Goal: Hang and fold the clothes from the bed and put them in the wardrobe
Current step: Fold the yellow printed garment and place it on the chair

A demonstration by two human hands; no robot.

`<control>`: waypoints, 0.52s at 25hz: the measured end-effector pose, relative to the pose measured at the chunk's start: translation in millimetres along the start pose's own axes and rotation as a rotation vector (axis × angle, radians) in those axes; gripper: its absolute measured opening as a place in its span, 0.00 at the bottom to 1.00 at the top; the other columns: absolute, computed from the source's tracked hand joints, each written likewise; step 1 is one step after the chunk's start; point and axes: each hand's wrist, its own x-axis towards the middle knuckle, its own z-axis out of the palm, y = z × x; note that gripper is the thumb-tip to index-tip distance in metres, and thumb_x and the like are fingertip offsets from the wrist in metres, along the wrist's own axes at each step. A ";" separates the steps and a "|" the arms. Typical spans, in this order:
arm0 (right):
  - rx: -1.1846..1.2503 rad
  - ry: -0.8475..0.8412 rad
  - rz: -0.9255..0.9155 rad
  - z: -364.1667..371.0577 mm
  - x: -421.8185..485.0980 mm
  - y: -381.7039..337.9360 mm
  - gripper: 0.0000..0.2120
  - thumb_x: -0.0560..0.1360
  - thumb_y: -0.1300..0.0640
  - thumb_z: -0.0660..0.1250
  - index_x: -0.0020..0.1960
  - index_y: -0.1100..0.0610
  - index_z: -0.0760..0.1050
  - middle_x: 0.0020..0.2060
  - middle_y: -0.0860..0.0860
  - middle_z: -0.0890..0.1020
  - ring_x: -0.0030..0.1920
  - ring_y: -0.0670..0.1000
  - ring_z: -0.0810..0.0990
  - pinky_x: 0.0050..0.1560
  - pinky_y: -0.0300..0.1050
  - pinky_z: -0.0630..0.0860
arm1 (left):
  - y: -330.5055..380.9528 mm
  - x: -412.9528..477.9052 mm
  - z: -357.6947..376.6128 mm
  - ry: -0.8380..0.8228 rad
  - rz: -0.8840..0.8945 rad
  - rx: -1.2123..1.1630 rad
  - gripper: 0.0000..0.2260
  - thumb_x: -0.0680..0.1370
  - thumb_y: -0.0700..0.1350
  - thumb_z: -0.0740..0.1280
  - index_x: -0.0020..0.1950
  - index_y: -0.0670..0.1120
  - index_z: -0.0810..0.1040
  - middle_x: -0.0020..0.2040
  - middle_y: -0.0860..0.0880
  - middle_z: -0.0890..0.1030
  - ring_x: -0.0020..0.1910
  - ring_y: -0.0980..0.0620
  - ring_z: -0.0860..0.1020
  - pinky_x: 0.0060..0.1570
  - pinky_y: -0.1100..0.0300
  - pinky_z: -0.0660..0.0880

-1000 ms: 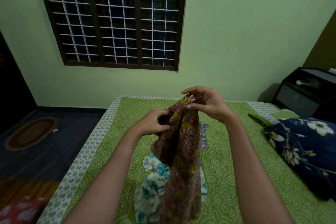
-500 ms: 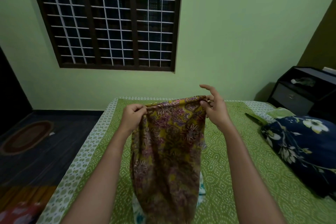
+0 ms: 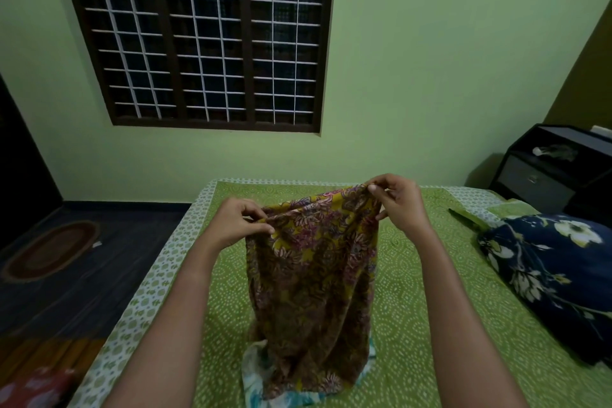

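Holding up the yellow floral garment [image 3: 314,275] over the green bed [image 3: 430,325], pinching its top corners in the left hand [image 3: 235,225] and the right hand [image 3: 400,205]. Hangs spread wide, no longer bunched between close-set hands as a second ago. Trails onto a white-teal cloth [image 3: 253,374].

Mustard floral garment [image 3: 314,268], green dotted bedsheet [image 3: 430,325], navy flowered pillow [image 3: 556,275].

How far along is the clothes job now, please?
Done: no folded pile or wardrobe in view. In hand: the left hand and right hand pinch the top edge of the yellow floral garment, spread above the bed. Left: folding it, then the white-and-teal garment lying below it, then storing both.
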 end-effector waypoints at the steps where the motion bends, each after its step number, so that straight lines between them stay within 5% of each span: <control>1: 0.021 -0.007 0.015 -0.4 -0.5 1.9 0.02 0.77 0.61 0.64 0.46 0.56 0.76 0.41 0.52 0.79 0.36 0.54 0.81 0.32 0.53 0.81 | 0.6 0.1 -1.2 0.007 0.000 0.004 0.08 0.61 0.39 0.79 0.34 0.46 0.82 0.38 0.47 0.81 0.40 0.54 0.78 0.40 0.68 0.73; 7: 0.353 0.025 0.192 3.0 -4.0 1.1 0.11 0.82 0.61 0.54 0.42 0.53 0.68 0.37 0.50 0.74 0.39 0.48 0.73 0.40 0.42 0.73 | -3.1 0.4 -3.9 -0.012 0.010 0.048 0.06 0.65 0.37 0.77 0.39 0.42 0.83 0.40 0.53 0.80 0.42 0.60 0.77 0.43 0.72 0.73; 11: 0.614 0.056 0.207 -10.6 -0.5 -8.4 0.12 0.83 0.58 0.51 0.43 0.55 0.68 0.31 0.50 0.70 0.31 0.48 0.72 0.41 0.50 0.78 | -4.5 -1.3 9.9 0.103 -0.061 -0.268 0.12 0.68 0.27 0.70 0.36 0.44 0.79 0.34 0.57 0.82 0.38 0.63 0.79 0.42 0.72 0.75; 13: 0.460 -0.087 0.141 -12.6 -1.8 -22.0 0.11 0.82 0.59 0.52 0.44 0.57 0.70 0.33 0.51 0.72 0.33 0.49 0.74 0.42 0.51 0.78 | -1.7 -1.5 20.3 0.153 -0.079 -0.414 0.13 0.69 0.25 0.67 0.36 0.43 0.77 0.29 0.58 0.81 0.34 0.65 0.79 0.39 0.73 0.74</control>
